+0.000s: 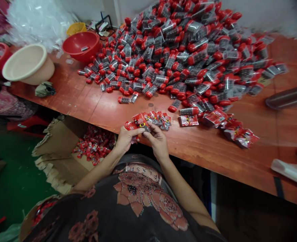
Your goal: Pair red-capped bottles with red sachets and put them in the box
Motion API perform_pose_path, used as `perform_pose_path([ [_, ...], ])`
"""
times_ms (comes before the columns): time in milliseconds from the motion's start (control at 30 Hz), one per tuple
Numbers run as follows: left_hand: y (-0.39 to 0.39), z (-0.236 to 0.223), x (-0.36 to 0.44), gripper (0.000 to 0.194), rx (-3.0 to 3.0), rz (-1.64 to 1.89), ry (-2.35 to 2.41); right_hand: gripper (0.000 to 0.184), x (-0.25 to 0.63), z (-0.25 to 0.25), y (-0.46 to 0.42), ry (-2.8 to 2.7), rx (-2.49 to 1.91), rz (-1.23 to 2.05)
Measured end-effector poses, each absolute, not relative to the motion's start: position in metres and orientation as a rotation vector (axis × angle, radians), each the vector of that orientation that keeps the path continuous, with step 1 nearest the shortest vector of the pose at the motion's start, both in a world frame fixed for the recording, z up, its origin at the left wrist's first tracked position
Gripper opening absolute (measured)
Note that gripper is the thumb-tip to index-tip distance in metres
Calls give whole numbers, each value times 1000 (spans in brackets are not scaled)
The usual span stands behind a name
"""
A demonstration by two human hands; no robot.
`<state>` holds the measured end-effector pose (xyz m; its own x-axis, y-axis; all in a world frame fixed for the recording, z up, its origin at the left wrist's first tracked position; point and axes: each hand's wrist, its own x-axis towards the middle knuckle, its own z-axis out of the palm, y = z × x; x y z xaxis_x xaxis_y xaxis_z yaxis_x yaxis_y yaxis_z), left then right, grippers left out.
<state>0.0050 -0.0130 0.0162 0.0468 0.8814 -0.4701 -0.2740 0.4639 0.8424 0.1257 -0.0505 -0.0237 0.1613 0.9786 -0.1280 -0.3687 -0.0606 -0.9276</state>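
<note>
The left hand [125, 139] and right hand [158, 142] had their fingers pinched on what looked like one red foil packet [137, 121], at the edge of the table [239, 158], beside more packets [161, 120], above a cardboard box [60, 148].

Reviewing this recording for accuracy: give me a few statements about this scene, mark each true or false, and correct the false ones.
1. The left hand and right hand both pinch red foil packets. True.
2. The heap of red-capped clear tubes lies on the floor. False: it lies on the red-brown table.
3. The cardboard box below the table edge holds red packets. True.
4. The beige plastic basin stands at the table's right end. False: it stands at the left end.
</note>
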Motion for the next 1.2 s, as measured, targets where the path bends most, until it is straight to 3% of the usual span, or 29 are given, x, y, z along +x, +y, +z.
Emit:
perform_pose_path([
  [267, -23, 6, 9, 38, 589, 866, 1198, 38, 136, -36, -50, -811, -1239, 1220],
  [433, -15, -3, 4, 53, 511, 866, 1164, 42, 148, -38, -52, -663, -1310, 1179],
  [633, 1, -17, -4, 27, 345, 960, 1120, 42, 178, -47, -44, -785, -1616, 613],
  [767, 3, -18, -1, 13, 277, 1026, 1167, 59, 188, -54, -40, -1011, -1805, 481],
  [867, 1, -21, 1, 13, 246, 1048, 1176, 80, 195, -54, -33, -1184, -1908, 389],
  [967, 3, -24, 2, 14, 268, 982, 1176, 86, 200, -48, -19, -1376, -1971, 399],
  [1033, 7, -24, 5, 21, 290, 933, 1180, 86, 197, -45, -9, -1534, -2025, 440],
  [1200, 30, -23, 5, 66, 354, 868, 1082, 78, 170, -41, 5, -1895, -2007, 532],
])
